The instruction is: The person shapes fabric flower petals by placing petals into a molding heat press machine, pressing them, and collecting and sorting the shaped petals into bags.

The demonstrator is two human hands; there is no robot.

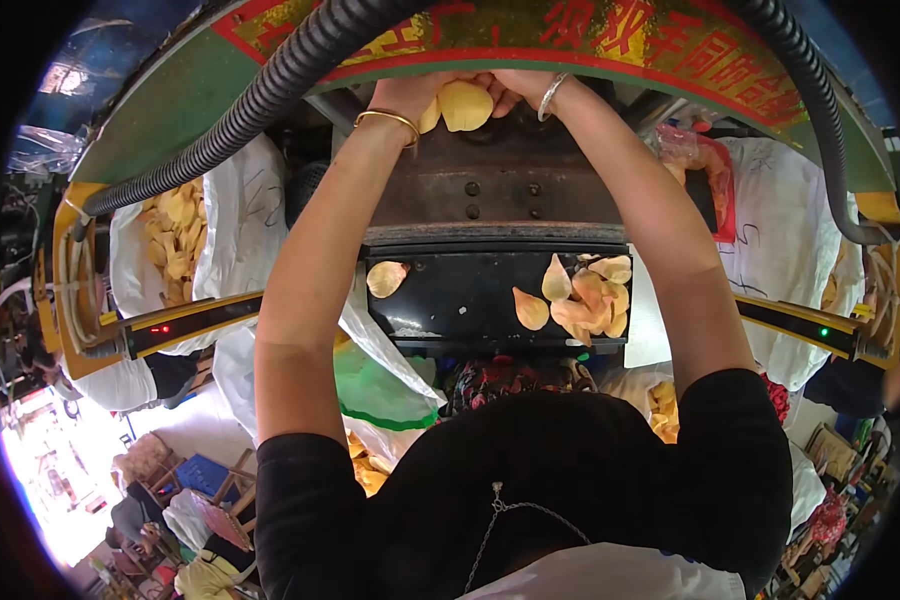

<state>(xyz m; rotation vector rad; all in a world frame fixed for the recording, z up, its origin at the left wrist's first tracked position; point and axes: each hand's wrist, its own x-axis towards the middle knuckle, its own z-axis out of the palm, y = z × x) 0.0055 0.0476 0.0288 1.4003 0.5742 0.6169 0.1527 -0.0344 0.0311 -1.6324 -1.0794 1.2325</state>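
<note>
At the top, under the green machine guard, my left hand [407,92], with a gold bangle at its wrist, is closed around yellow petal-shaped pieces [465,106]. My right hand [515,86], wearing a silver bracelet, has curled fingers at the right edge of the same pieces. The guard hides part of both hands. Beneath them is the dark metal machine block [500,170] with bolts. Nearer to me, a black tray [450,300] carries a single petal-shaped piece [386,279] at its left and a loose pile of peach-yellow ones [590,298] at its right.
The curved green guard [230,70] with red lettering and ridged black hoses [260,100] arch overhead. A white sack [240,210] of yellow pieces stands left, another white sack [775,220] right. Sensor bars [195,325] flank my arms. A red tray [722,190] sits at right.
</note>
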